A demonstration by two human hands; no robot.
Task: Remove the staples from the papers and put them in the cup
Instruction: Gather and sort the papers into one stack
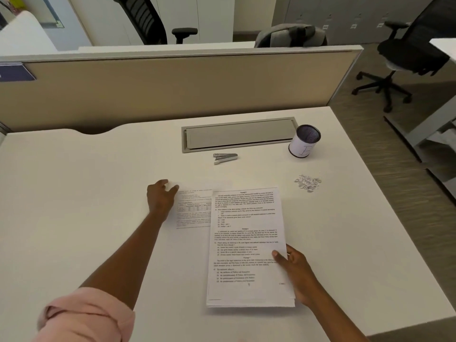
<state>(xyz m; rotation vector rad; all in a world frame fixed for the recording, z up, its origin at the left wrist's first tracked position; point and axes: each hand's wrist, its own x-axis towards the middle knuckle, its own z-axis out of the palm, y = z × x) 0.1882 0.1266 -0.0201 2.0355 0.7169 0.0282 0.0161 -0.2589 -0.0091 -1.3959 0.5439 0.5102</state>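
Note:
A stack of printed papers (248, 245) lies in the middle of the white desk (86, 193). My right hand (294, 272) grips its right edge, thumb on top. A second printed sheet (195, 208) lies flat to the left, partly under the stack. My left hand (161, 197) rests on that sheet's upper left corner with fingers spread. A metal staple remover (225, 158) lies further back. The mesh cup (304, 141), wrapped in white paper, stands at the back right. A small pile of removed staples (308, 182) sits on the desk in front of the cup.
A grey cable hatch (238, 134) is set into the desk behind the staple remover. A beige partition (172, 87) closes the desk's far side. The desk's right edge drops to carpet, where an office chair (407, 55) stands.

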